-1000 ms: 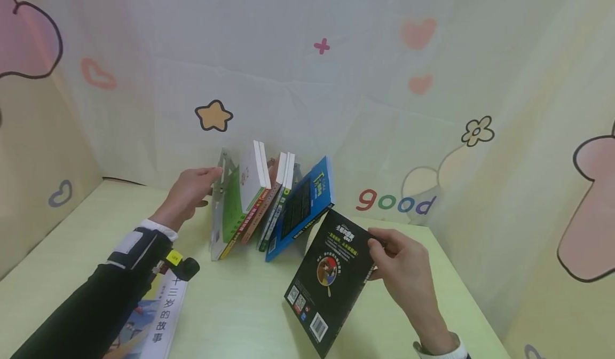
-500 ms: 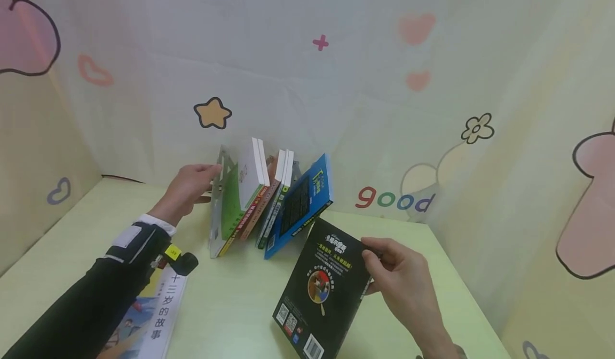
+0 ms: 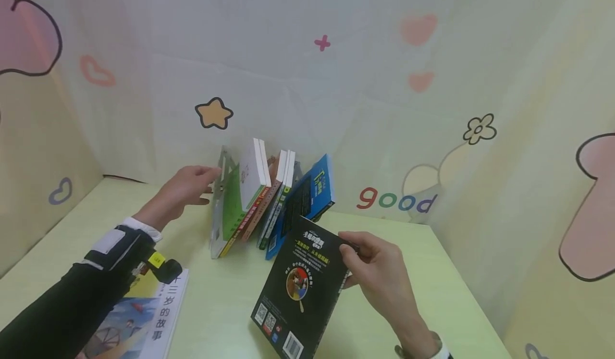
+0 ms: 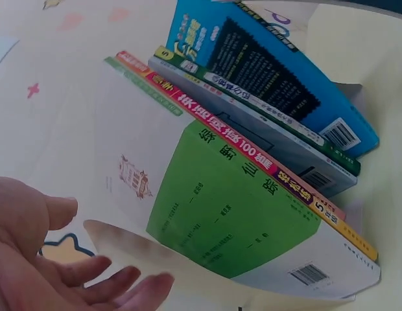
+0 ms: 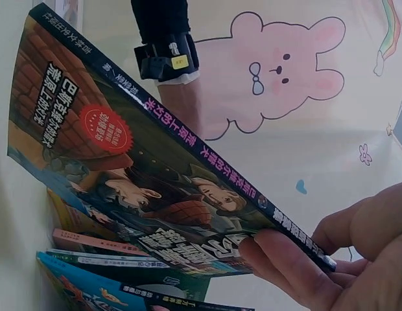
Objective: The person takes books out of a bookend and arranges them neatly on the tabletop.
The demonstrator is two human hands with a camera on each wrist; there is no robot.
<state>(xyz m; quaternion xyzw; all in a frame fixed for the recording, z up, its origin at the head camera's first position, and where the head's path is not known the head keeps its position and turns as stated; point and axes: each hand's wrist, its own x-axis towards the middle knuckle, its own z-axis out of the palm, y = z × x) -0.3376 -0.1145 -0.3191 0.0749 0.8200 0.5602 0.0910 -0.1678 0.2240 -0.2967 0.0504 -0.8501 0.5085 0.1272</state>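
My right hand (image 3: 384,279) pinches a black paperback book (image 3: 298,289) by its upper right edge, holding it tilted above the table with its back cover up. The right wrist view shows the illustrated front cover (image 5: 142,168) and dark spine. Beside a row of leaning books, my left hand (image 3: 187,190) has its fingers spread and relaxed, near a grey bookend (image 3: 216,225). Nothing is held in that hand in the left wrist view. A green-and-white book (image 4: 233,207) stands nearest to it. At the row's right end a blue book (image 3: 314,188) leans most, partly behind the black book.
Under my left forearm lies another book (image 3: 165,316) with a white spine, partly covered by the sleeve. The pale table (image 3: 399,305) meets a printed cloth backdrop (image 3: 288,70) right behind the row of books.
The black book and my right hand have moved left, closer in front of the leaning blue book. My left forearm has shifted slightly left, and its fingers have loosened at the bookend.
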